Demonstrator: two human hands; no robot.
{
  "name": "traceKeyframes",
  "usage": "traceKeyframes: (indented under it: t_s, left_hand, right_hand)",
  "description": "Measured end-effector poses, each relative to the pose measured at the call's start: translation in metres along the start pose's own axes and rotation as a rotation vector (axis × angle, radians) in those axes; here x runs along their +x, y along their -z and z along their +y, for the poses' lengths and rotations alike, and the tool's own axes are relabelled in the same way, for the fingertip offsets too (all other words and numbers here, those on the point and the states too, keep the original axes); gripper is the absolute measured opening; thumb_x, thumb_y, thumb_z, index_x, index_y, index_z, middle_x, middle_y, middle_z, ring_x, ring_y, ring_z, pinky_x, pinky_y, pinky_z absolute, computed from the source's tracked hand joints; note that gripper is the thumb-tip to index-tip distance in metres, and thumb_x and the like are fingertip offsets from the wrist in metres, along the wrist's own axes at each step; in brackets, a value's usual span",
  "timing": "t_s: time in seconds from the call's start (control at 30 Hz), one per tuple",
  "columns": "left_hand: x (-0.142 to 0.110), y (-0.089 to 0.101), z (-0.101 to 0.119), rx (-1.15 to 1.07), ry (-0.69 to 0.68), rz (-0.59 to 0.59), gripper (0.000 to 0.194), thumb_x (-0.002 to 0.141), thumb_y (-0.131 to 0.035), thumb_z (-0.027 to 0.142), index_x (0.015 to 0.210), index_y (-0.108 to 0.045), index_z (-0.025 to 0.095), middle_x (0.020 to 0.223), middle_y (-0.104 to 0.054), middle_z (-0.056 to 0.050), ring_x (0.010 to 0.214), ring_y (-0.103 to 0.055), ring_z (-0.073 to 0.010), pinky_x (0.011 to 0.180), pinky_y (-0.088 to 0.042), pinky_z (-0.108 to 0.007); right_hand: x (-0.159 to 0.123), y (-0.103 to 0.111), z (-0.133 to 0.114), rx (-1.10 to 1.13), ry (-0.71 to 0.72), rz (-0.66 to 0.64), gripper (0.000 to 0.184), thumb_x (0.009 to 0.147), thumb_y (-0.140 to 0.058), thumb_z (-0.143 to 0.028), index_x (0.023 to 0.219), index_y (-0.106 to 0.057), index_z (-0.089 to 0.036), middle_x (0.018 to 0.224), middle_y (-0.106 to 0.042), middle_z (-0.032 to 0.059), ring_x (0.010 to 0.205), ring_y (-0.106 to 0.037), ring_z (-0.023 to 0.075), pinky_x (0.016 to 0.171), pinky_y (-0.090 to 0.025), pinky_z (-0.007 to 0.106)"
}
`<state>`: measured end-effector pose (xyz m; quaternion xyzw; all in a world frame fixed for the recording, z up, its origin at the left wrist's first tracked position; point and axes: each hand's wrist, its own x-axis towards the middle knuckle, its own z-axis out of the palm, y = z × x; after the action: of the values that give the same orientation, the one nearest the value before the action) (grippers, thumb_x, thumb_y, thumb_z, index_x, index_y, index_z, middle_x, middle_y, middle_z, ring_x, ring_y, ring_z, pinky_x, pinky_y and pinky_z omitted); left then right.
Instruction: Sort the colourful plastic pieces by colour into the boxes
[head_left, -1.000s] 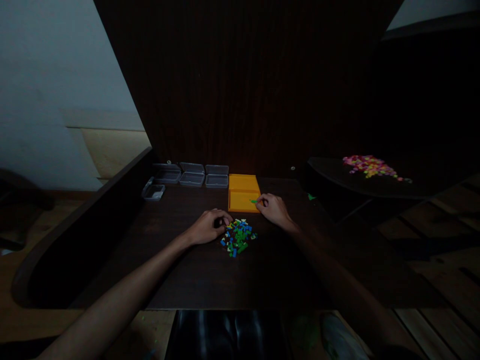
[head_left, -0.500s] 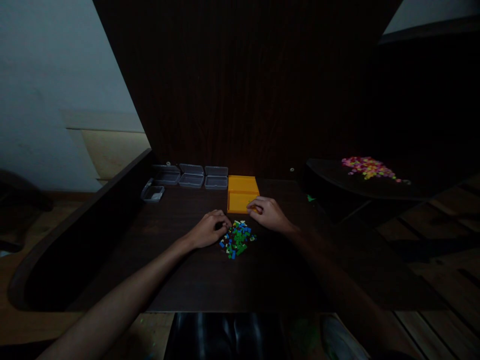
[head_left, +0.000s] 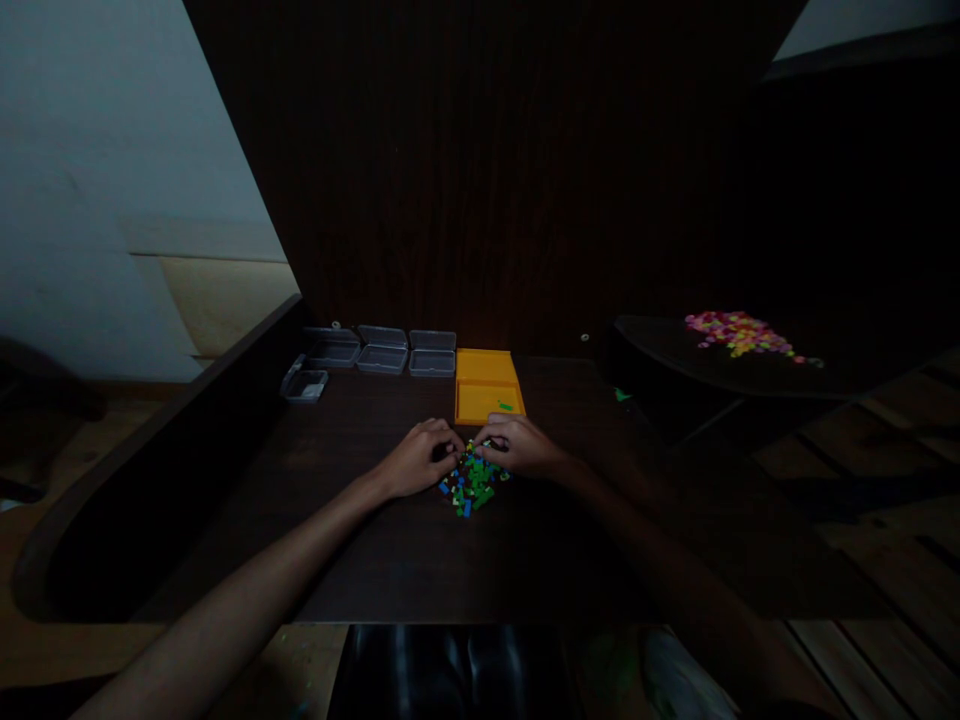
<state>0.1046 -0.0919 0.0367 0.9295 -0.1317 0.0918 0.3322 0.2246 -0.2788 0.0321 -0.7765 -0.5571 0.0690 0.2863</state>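
Observation:
A small heap of toy building bricks (head_left: 474, 484), mostly green with blue and pale ones, lies on the dark tabletop. At its upper left edge is my left hand (head_left: 421, 458), fingers curled and thumb close to the fingertips; anything between them is too small and dark to name. My right hand (head_left: 523, 446) reaches over the heap's upper right side, its thumb and fingers bent together in a pinch whose content I cannot make out. Just beyond the hands stands an open yellow box (head_left: 480, 400), with a green brick (head_left: 505, 406) in its near half.
Several clear plastic cases with lids up, one of them (head_left: 433, 362) beside the yellow box, line the back left. A smaller clear case (head_left: 305, 385) sits nearer. Pink and yellow small pieces (head_left: 742, 334) lie on a side shelf. A green scrap (head_left: 622, 395) is at right.
My right hand has moved from over the yellow box down and left to the heap of bricks. Green now shows in the box where that hand was. My left hand has barely moved.

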Motion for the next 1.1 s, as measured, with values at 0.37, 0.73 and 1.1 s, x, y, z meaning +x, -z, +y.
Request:
traceKeyframes:
  t_s: [0.37,0.73,1.1]
  left_hand:
    - [0.001,-0.002,0.0,-0.004,0.001,0.002,0.012,0.082,-0.055,0.019,0.081,-0.067,0.019,0.079,-0.062,-0.003,0.08,-0.056,-0.017,0.077,-0.043,-0.029]
    - [0.0,-0.001,-0.001,-0.117,0.03,0.04,0.013,0.084,-0.054,0.019,0.081,-0.067,0.018,0.082,-0.063,-0.003,0.08,-0.059,-0.0156,0.075,-0.045,-0.026]
    - [0.0,0.003,0.004,-0.174,0.125,0.127,0.014,0.085,-0.052,0.023,0.085,-0.065,0.017,0.082,-0.068,-0.002,0.077,-0.062,-0.0154,0.073,-0.046,-0.025]
  right_hand:
    - [0.001,-0.002,0.002,0.014,0.018,0.007,0.012,0.085,-0.061,-0.024,0.084,-0.071,-0.018,0.066,-0.053,-0.0013,0.062,-0.048,0.011,0.06,-0.034,0.022]
    - [0.003,0.004,-0.001,0.347,-0.16,0.166,0.022,0.084,-0.056,-0.035,0.081,-0.065,-0.015,0.066,-0.057,-0.0008,0.058,-0.048,0.0104,0.053,-0.036,0.022]
    - [0.003,0.02,0.005,0.971,-0.418,0.271,0.036,0.072,-0.066,-0.048,0.079,-0.047,-0.019,0.078,-0.069,0.0041,0.042,-0.051,0.0073,0.031,-0.024,0.016]
